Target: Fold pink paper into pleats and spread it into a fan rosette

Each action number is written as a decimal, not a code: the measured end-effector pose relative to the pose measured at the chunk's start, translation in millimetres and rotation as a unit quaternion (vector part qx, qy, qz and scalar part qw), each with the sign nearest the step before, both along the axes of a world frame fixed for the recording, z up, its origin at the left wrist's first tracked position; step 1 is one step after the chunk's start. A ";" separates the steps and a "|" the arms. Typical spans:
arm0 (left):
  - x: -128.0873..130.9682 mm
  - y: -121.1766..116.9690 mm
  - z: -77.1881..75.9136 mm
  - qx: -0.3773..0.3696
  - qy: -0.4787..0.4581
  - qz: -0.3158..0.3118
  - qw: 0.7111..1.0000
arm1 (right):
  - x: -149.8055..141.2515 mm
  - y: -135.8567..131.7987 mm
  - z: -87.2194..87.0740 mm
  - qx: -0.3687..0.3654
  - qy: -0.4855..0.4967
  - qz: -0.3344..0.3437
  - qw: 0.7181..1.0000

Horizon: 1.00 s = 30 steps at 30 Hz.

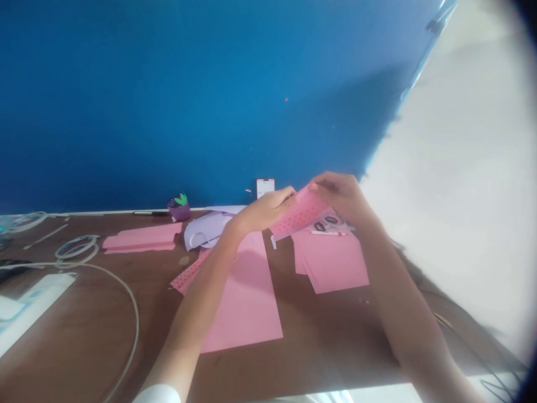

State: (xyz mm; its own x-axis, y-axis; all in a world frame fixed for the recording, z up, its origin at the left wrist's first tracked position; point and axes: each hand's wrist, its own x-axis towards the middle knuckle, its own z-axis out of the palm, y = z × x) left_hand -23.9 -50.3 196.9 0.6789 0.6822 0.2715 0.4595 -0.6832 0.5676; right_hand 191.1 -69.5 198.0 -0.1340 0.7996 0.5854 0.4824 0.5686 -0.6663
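A pink piece of paper with small dark red marks (300,214) is held up above the table between my two hands. My left hand (268,208) pinches its left upper edge, and my right hand (339,193) pinches the upper right corner. Below it lie scissors (331,220), partly hidden, and a white pen (327,233) on several pink sheets (339,266). Under my left forearm rests a large pink sheet (251,313), with another marked pink strip (188,277) beside it. Lilac paper (205,228), curled and cut, lies behind my left wrist.
A phone (265,187) leans by the blue wall (210,101). Folded pink paper (142,238), a purple cup with green leaf shapes (179,208) and tape rolls (78,249) stand or lie to the left. A pale cable (136,319) loops across the brown table (92,330).
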 end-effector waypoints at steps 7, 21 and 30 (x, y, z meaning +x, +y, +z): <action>7.3 -2.6 -5.5 0.047 0.006 0.032 0.998 | -0.8 0.1 0.3 -0.005 -0.003 0.009 1.000; 9.1 -1.9 -3.8 0.085 -0.006 0.046 0.995 | 0.2 4.1 -1.5 0.032 0.002 0.020 0.999; 7.6 -4.5 -2.6 0.046 -0.062 0.007 0.997 | 1.6 2.5 -1.7 0.030 0.010 -0.005 1.000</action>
